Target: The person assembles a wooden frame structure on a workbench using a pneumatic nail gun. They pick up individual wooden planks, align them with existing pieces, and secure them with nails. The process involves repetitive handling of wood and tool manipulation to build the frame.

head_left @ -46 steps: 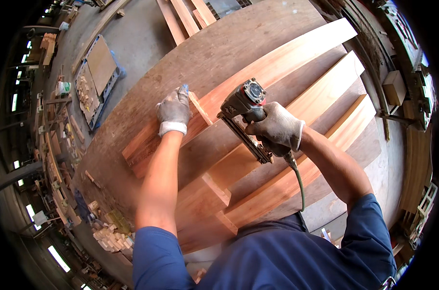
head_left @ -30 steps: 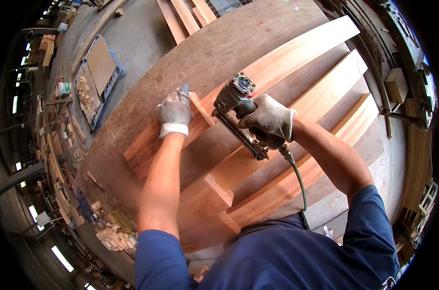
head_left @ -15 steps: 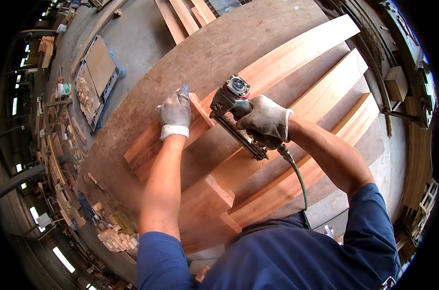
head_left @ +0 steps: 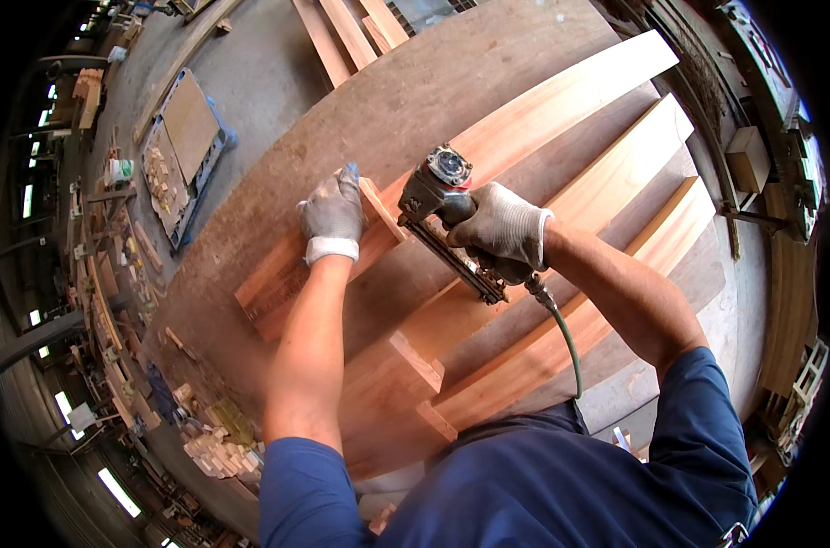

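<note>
My right hand [head_left: 504, 228], in a pale knit glove, grips the handle of a nail gun [head_left: 438, 187]. The tool's nose rests at or just above the end of a short reddish board [head_left: 278, 285], which overlaps the far long plank [head_left: 561, 102]. My gloved left hand [head_left: 333, 219] is clasped over this short board, left of the nail gun; its fingertips are partly hidden. A green air hose [head_left: 570, 356] runs from the tool toward my body. Closer to me, another reddish board [head_left: 378, 402] meets the middle plank [head_left: 616, 173] and the near plank [head_left: 543, 342].
All the planks lie on a large brown worktable [head_left: 342, 128]. Beyond its left edge, a blue-edged pallet [head_left: 191, 137] carries a panel and wood scraps. Small wood blocks [head_left: 219, 452] are heaped at lower left. More planks [head_left: 337, 36] lie past the far edge.
Almost nothing differs. The nail gun and my right hand have shifted very slightly; my left hand stays on the short board.
</note>
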`<act>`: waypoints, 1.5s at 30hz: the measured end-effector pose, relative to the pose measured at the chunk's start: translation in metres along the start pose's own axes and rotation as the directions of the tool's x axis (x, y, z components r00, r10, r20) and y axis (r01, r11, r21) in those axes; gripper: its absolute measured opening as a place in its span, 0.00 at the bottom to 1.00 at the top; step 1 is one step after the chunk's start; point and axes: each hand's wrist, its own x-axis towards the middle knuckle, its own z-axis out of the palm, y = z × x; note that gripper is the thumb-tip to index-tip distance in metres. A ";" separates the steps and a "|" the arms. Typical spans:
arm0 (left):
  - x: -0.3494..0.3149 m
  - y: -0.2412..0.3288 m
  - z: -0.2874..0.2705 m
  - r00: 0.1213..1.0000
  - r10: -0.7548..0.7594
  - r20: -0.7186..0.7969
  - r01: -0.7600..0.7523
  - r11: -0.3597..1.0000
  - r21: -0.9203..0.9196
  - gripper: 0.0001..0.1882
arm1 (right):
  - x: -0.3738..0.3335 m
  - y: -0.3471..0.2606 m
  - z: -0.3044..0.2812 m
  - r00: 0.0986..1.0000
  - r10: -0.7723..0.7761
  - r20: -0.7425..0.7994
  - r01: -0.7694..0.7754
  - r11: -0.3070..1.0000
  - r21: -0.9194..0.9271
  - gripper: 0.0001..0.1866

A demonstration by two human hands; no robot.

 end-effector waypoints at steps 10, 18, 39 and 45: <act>0.001 -0.001 0.004 0.999 -0.035 0.026 0.038 0.993 -0.108 0.31 | 0.005 0.004 -0.001 1.000 -0.025 -0.014 0.024 0.998 -0.062 0.11; 0.002 -0.003 0.005 0.998 -0.040 0.044 0.044 0.993 -0.113 0.32 | 0.000 0.000 -0.001 1.000 -0.029 0.005 0.030 0.999 -0.031 0.11; -0.006 0.005 -0.008 0.999 -0.050 -0.008 0.049 0.993 -0.105 0.31 | 0.004 -0.019 -0.012 0.999 -0.013 -0.035 0.014 0.999 0.048 0.10; -0.006 0.007 -0.007 0.999 -0.043 -0.013 0.041 0.990 -0.132 0.31 | 0.017 -0.018 -0.008 1.000 -0.010 0.011 0.010 1.000 0.026 0.09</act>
